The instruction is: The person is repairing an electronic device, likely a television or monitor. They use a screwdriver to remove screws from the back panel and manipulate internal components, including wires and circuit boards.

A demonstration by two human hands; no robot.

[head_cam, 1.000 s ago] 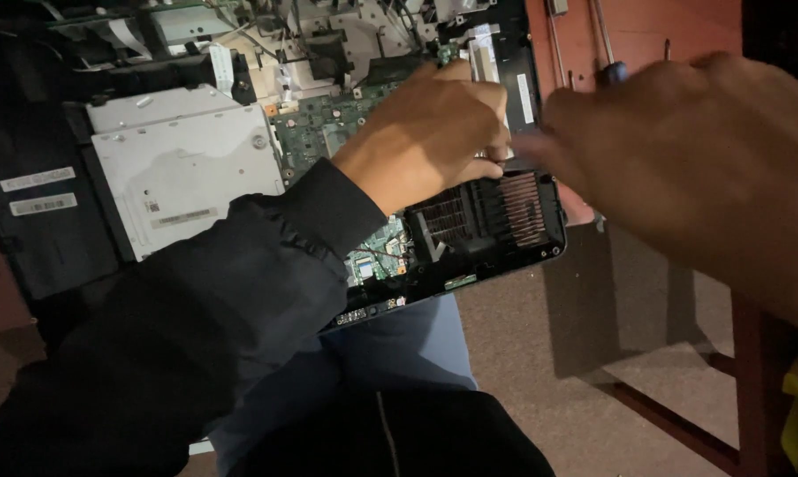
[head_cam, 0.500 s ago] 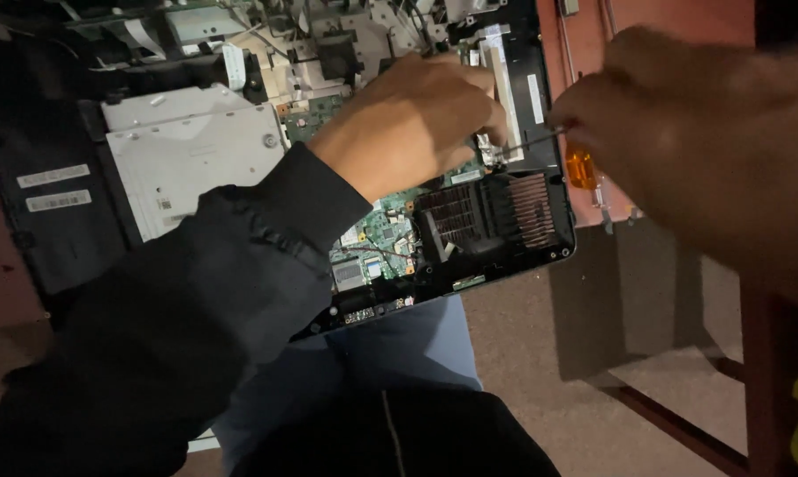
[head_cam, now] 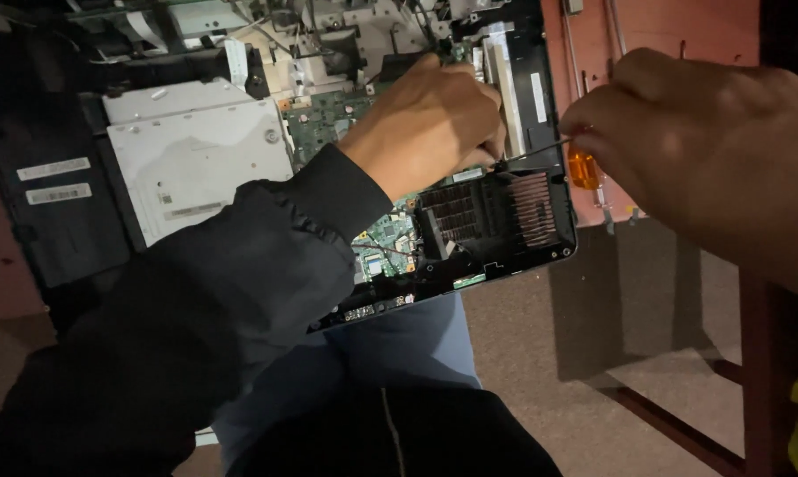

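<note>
An opened laptop [head_cam: 554, 225] lies on my lap with its green circuit board [head_cam: 324, 124] and black fan with copper fins [head_cam: 492, 212] exposed. My left hand [head_cam: 430, 119], in a dark sleeve, rests on the board just above the fan, fingers curled near a spot at the fan's upper edge. My right hand [head_cam: 699, 159] holds a screwdriver with an orange handle [head_cam: 583, 166]; its thin shaft points left, the tip meeting the laptop by my left fingertips.
A silver optical drive [head_cam: 196, 168] fills the laptop's left half. Cables and metal parts crowd the top. A reddish wooden surface [head_cam: 664, 35] lies beyond the laptop, carpet [head_cam: 540, 353] below, and a wooden frame [head_cam: 761, 353] at right.
My right hand moved left and lower and now shows the screwdriver clearly. Its tip has come to the fan's upper edge beside my left fingers. The left hand barely shifted.
</note>
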